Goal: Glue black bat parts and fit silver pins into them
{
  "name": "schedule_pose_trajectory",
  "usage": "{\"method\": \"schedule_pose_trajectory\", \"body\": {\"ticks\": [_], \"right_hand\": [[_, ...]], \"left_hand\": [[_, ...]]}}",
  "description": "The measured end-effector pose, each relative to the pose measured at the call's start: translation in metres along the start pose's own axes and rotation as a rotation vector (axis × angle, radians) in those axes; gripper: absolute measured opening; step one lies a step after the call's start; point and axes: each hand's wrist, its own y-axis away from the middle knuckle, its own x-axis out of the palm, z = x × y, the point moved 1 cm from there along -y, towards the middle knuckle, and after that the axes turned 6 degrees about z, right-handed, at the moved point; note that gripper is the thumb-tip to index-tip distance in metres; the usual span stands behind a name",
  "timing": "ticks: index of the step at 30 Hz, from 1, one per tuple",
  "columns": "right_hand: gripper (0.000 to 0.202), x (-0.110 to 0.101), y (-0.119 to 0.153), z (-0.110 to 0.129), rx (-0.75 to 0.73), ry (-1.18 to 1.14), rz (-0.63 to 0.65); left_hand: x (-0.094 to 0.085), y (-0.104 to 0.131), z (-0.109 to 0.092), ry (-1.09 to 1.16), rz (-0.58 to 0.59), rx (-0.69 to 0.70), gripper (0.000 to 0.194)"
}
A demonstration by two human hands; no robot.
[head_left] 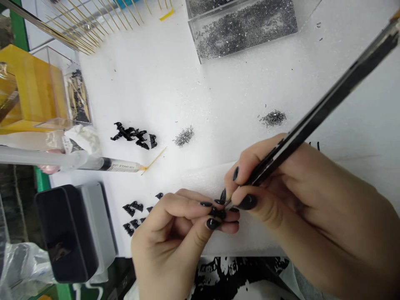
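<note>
My left hand (179, 233) pinches a small black piece (218, 213) between thumb and fingertips, low in the middle of the view. My right hand (278, 187) is closed around a long dark tool (315, 108), whose thin metal tip touches or nearly touches the black piece. Beyond my hands lie a pile of light grey tiny bits (184, 136) and a darker pile (274, 118). Black shaped pieces (133, 134) are heaped at the left, and several more black pieces (133, 208) lie beside my left hand.
A clear box of tiny metal bits (243, 31) stands at the back. A syringe (118, 164) with a yellow tip lies at the left, near a thin yellow stick (154, 161). A black device (67, 233), a yellow container (31, 87) and thin sticks (90, 25) line the left side.
</note>
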Motion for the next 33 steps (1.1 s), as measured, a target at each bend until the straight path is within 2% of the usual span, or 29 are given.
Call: {"method": "schedule_pose_trajectory", "body": {"ticks": [9, 17, 26, 33], "right_hand": [[0.005, 0.0002, 0.0015, -0.0007, 0.005, -0.071, 0.023], [0.009, 0.001, 0.0011, -0.0005, 0.013, -0.145, 0.049], [0.007, -0.0014, -0.0009, 0.0032, 0.071, -0.19, 0.017], [0.006, 0.0012, -0.001, 0.0024, 0.108, -0.225, -0.005]], "left_hand": [[0.0007, -0.0008, -0.0011, 0.024, -0.007, 0.016, 0.023], [0.0007, -0.001, 0.0012, -0.061, -0.026, 0.042, 0.019], [-0.0029, 0.0019, -0.0022, -0.057, 0.07, -0.002, 0.026], [-0.0045, 0.0013, -0.0027, -0.028, 0.068, -0.019, 0.026]]}}
